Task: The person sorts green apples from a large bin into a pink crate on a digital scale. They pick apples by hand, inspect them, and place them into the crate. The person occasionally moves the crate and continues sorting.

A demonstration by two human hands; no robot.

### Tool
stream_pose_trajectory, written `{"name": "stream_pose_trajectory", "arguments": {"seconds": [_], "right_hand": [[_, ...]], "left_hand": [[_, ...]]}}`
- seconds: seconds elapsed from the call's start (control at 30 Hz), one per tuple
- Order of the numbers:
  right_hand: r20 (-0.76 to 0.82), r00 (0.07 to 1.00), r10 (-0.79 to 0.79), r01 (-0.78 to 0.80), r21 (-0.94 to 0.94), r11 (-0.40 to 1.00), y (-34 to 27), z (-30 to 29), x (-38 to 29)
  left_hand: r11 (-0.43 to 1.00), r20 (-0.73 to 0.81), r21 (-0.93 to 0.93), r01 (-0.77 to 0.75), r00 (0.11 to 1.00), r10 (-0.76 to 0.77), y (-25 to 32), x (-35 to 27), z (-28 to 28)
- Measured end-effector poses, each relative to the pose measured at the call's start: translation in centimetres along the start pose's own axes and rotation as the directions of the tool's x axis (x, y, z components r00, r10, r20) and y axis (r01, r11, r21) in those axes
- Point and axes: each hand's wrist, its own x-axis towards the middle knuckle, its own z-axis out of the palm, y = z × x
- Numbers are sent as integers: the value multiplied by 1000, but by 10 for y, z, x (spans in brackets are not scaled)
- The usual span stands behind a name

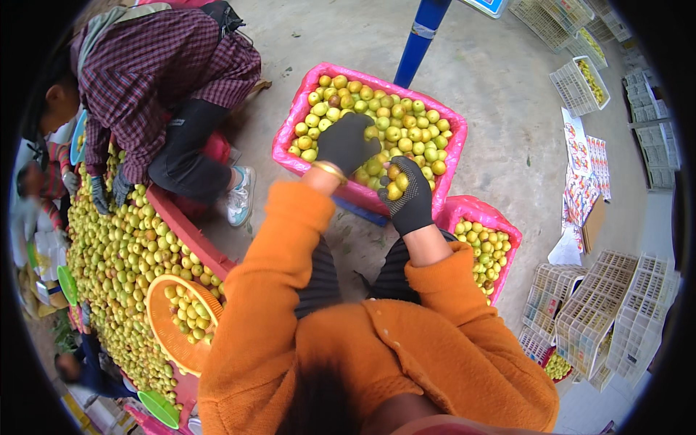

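A crate lined with pink plastic stands before me, filled with green-yellow jujubes, some blushed brown. My left hand, in a dark glove, is over the fruit near the middle of the crate. One jujube shows at its fingers, but whether they grip it is unclear. In my right hand, gloved with a dotted palm, several jujubes rest against the curled fingers, above the crate's near right edge. Close to my right knee is a second pink-lined crate of jujubes.
At left, a red-edged sorting table carries a heap of jujubes and a tilted orange basket. A person in a checked shirt bends over it. A blue post rises behind my crate. White plastic crates stand at right, near printed sheets.
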Motion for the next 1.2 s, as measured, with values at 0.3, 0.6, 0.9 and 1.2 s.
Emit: {"name": "stream_pose_trajectory", "arguments": {"seconds": [0.3, 0.6, 0.9, 1.2], "right_hand": [[383, 864, 327, -177, -376, 910, 11, 31, -17], [461, 750, 475, -221, -502, 836, 31, 46, -35], [331, 792, 514, -289, -538, 792, 35, 29, -9], [375, 805, 460, -198, -561, 804, 37, 13, -2]], "left_hand": [[997, -40, -61, 40, 998, -42, 38, -129, -85], [994, 46, -105, 34, 999, -30, 32, -185, -147], [609, -482, 424, 670, 736, -475, -29, -317, -285], [432, -507, 99, 896, 419, -753, -122, -419, -294]]}}
